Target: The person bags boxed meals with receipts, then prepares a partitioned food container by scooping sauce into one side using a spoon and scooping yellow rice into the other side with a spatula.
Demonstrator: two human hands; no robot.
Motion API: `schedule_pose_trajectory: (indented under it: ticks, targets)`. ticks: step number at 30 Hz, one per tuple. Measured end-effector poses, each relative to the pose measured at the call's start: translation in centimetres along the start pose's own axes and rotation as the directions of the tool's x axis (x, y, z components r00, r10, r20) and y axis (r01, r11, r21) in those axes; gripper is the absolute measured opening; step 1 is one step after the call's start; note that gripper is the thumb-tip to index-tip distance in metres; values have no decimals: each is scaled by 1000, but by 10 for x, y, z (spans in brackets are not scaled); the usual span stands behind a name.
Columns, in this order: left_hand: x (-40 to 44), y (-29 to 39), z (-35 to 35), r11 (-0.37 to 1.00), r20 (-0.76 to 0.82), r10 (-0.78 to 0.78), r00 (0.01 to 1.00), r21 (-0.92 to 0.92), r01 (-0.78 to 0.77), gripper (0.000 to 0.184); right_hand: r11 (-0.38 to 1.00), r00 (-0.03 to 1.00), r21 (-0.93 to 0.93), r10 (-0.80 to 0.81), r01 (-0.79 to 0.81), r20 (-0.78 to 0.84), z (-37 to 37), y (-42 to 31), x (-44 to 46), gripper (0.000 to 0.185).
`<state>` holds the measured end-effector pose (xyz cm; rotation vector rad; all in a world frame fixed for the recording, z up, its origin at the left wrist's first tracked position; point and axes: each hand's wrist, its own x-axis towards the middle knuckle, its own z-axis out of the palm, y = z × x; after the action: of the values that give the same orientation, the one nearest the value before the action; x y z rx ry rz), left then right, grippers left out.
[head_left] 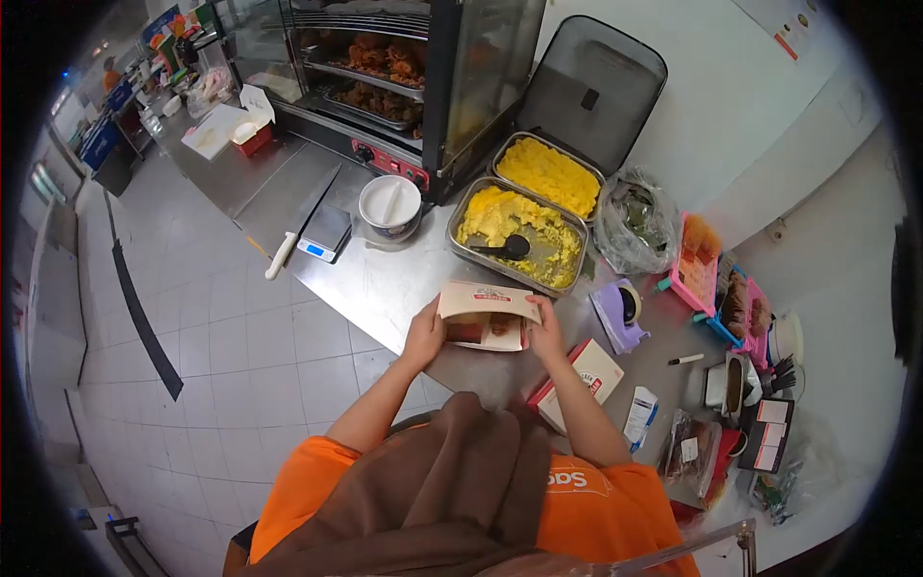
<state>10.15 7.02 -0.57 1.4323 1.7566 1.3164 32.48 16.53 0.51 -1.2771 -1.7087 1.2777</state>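
A cream and red cardboard food box (pixel 490 303) is held between both hands near the counter's front edge, its lid partly raised and food partly visible inside. My left hand (pixel 424 334) grips its left side. On the right side, my right hand (pixel 546 330) has its fingers at the lid's corner. Just beyond the box, a metal tray of yellow rice (pixel 490 216) holds a black scoop (pixel 514 247). A second tray of yellow rice (pixel 548 175) sits behind it. Another cream and red box (pixel 588 380) lies by my right forearm.
A glass warmer (pixel 385 72) with browned food stands at the back. Left of the trays are a lidded white bowl (pixel 390 204), a small scale (pixel 325 233) and a knife (pixel 282 256). Rightward are a purple tape dispenser (pixel 620 317), a plastic bag (pixel 635 221) and a pink basket (pixel 694 269).
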Motion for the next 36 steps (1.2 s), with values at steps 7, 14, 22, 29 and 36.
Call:
schedule_pose_trajectory:
  ticks: [7, 14, 22, 29, 36]
  targets:
    - [-2, 26, -23, 934, 228, -144, 963, 352, 56, 55, 984, 981, -143, -79, 105, 176, -13, -2, -18, 53]
    - [-11, 12, -41, 960, 445, 165, 880, 132, -247, 84, 685, 895, -615, -127, 391, 427, -23, -21, -41, 93]
    - [34, 30, -43, 877, 662, 103, 743, 292, -382, 74, 519, 735, -554, -245, 651, 633, -25, -35, -12, 68]
    - [0, 24, -22, 733, 548, 63, 834, 542, -411, 66, 457, 737, -581, -353, 673, 576, -15, -14, -31, 48]
    - [26, 60, 15, 494, 620, 166, 766, 620, -609, 82, 635, 832, -538, -404, 554, 381, -24, -8, -27, 52]
